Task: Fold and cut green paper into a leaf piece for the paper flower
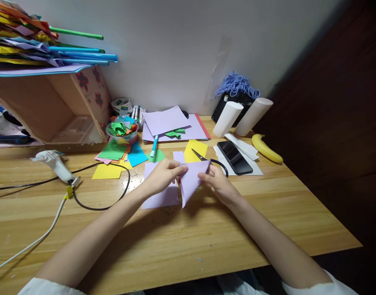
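Note:
Between my two hands is a piece of lilac paper [192,178], folded over into a triangle and lifted off the table. The thumb and fingers of my left hand [165,174] pinch its upper left corner. My right hand [220,182] grips the paper along its right slanting edge. Flat on the table under my left hand lies another lilac sheet [159,196]. Scissors with black handles [200,155] rest just beyond my right hand, partly over a yellow paper square [192,147] and partly hidden by the hand.
A phone [235,157] and a banana [267,149] lie to the right, with white rolls [228,119] behind. At left are a glue gun [54,164] with looping cables, coloured paper squares [114,149], and a tub of scraps [122,131]. A box [96,98] stands at back left.

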